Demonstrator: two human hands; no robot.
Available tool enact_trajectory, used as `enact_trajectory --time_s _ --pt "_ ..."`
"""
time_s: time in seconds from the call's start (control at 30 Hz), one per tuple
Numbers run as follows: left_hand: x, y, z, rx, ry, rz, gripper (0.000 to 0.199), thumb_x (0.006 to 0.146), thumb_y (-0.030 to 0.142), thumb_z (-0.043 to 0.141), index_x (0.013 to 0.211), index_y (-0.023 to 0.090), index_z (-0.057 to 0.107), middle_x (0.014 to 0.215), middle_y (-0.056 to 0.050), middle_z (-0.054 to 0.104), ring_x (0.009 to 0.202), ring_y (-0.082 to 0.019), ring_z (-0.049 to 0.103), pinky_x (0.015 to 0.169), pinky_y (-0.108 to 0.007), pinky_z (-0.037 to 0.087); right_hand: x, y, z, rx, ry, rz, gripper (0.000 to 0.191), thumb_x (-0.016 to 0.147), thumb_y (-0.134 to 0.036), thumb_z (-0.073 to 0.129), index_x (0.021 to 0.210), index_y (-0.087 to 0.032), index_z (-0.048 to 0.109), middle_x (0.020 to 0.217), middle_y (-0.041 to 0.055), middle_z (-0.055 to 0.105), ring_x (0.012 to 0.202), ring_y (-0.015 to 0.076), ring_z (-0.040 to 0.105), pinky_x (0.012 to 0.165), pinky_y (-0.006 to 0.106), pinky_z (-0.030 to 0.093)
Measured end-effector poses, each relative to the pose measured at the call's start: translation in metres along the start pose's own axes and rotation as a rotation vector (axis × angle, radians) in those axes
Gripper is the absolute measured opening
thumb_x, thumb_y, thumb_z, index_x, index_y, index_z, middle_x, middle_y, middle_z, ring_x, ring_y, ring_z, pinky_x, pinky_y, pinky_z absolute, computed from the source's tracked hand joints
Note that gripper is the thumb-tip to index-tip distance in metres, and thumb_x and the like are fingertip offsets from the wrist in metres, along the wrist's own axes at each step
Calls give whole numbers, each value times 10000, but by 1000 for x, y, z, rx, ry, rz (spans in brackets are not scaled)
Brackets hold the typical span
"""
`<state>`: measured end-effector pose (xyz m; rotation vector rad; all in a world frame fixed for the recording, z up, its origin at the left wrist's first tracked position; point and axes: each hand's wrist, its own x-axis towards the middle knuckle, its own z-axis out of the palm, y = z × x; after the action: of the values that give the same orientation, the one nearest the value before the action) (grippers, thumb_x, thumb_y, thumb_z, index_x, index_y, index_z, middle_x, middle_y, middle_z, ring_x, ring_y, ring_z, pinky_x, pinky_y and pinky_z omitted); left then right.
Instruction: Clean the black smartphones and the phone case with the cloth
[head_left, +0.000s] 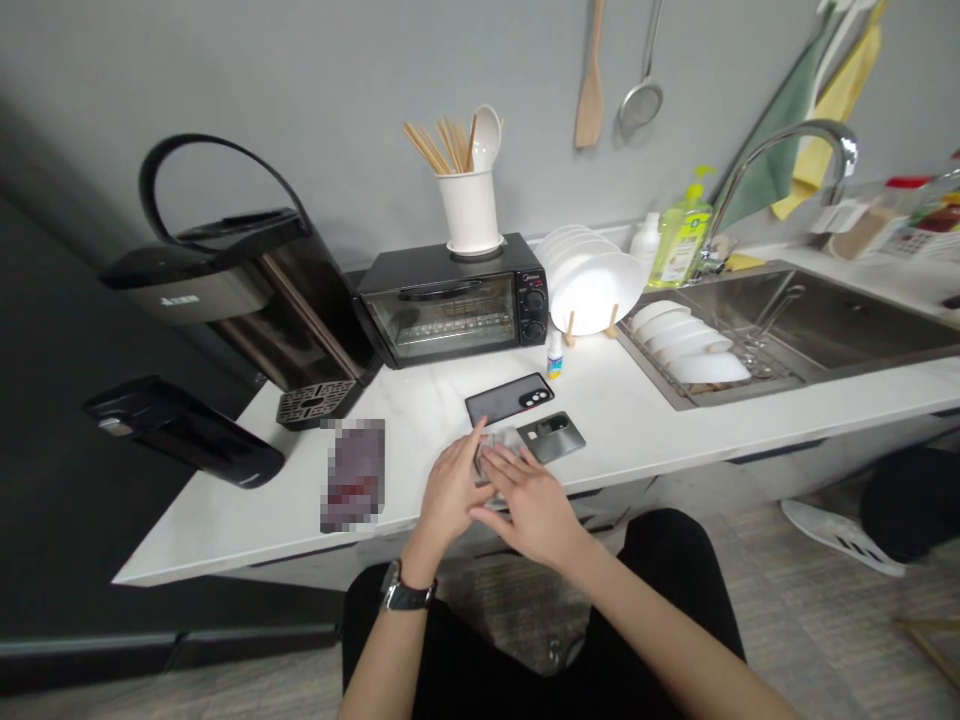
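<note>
Working close together over a white kitchen counter (pixel 420 395), two bare hands meet on a crumpled pale cloth (pixel 504 437) near the counter's front edge. The left hand (pixel 448 488), a dark-strapped watch (pixel 407 592) on its wrist, sits at the cloth's left side with its thumb raised; whether it pinches the cloth cannot be told. The right hand (pixel 529 497) lays its fingers, held loosely together, over the top of the cloth; how firmly they press, or whether they close on it, cannot be told either. Just right of the cloth lies a gray phone (pixel 564 440), its left end hidden, and just beyond it rests a dark phone case (pixel 506 399) with camera cutouts at its right end. A small white bottle (pixel 555 360) stands near the case's far right corner. Farther back, a black toaster oven (pixel 454 318) carries a white holder (pixel 471 212) of chopsticks (pixel 429 150) and a white spoon (pixel 486 138). White plates (pixel 592 292) stand in a rack to its right, near a metal sink (pixel 840 325) with white bowls (pixel 709 365). At left stand a drink machine (pixel 292 320) and, nearer, a black canister (pixel 191 435).
</note>
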<state>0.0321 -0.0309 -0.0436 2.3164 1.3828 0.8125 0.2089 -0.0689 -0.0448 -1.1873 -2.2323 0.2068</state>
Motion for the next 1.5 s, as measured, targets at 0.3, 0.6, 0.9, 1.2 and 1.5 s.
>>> enact_trajectory --time_s 0.3,0.6,0.9,1.2,1.5 --pt "1 4 -1 -11 21 -28 1022 787 303 871 1612 348 269 1338 -53 676 1251 -284 614 1123 -483 436 -43 82 -42 -245 83 218 593 1065 -467 459 1562 -144 442 1564 140 500 1485 330 423 1212 576 341" --pt "1 1 -2 15 -5 -16 923 843 238 789 1615 294 287 1331 -104 669 1221 -302 624 1062 -483 483 4 3 -4 5 -50 -19 689 1004 -598 539 1520 -144 503 1540 138 531 1470 289 451 1252 533 303" --pt "1 5 -1 -8 14 -21 963 814 307 844 1600 351 290 1328 -54 662 1229 -287 607 1100 -487 453 -44 75 -36 -227 87 225 584 1070 -460 455 1580 -178 415 1599 109 457 1501 318 400 1212 580 346" --pt "-1 4 -2 22 -7 -7 866 878 224 737 1615 285 286 1309 -106 651 1205 -296 610 1067 -482 479 2 -1 3 -28 -47 -3 655 1032 -527 513 1537 -112 472 1558 156 503 1468 299 454 1241 538 329" --pt "3 4 0 -43 21 -47 962 800 300 852 1596 341 313 1343 -57 667 1259 -301 599 1126 -506 437 -26 78 -34 -253 86 211 632 1053 -494 475 1579 -149 417 1586 147 466 1494 353 403 1201 604 355"
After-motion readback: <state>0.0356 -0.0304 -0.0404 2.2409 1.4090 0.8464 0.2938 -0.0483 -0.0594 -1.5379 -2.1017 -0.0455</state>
